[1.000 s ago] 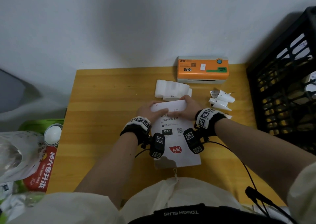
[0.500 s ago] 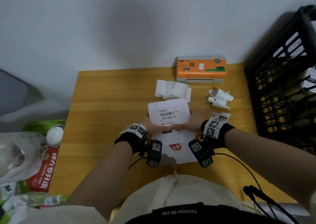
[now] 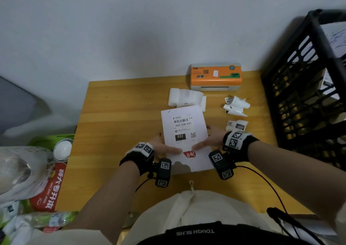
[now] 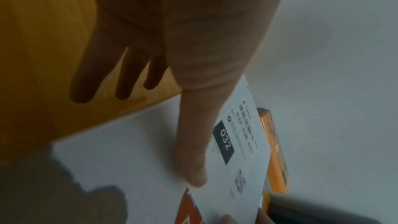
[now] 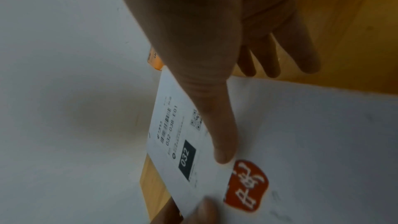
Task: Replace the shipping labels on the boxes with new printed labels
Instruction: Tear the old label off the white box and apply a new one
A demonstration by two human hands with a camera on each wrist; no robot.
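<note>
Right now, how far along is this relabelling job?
Done, apparently: curled old labels lie peeled off beside the orange printer. In hand: the left hand and right hand press the new label onto the white box. Left: whatever sits in the black crate, which I cannot make out.

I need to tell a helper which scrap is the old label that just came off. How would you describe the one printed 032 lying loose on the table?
Start at the black crate on the table's right side. Just left of it lie curled white scraps; nearer the person, beside the right hand, is the old label. Unlike them, it shows a dark block reading 032.
</note>
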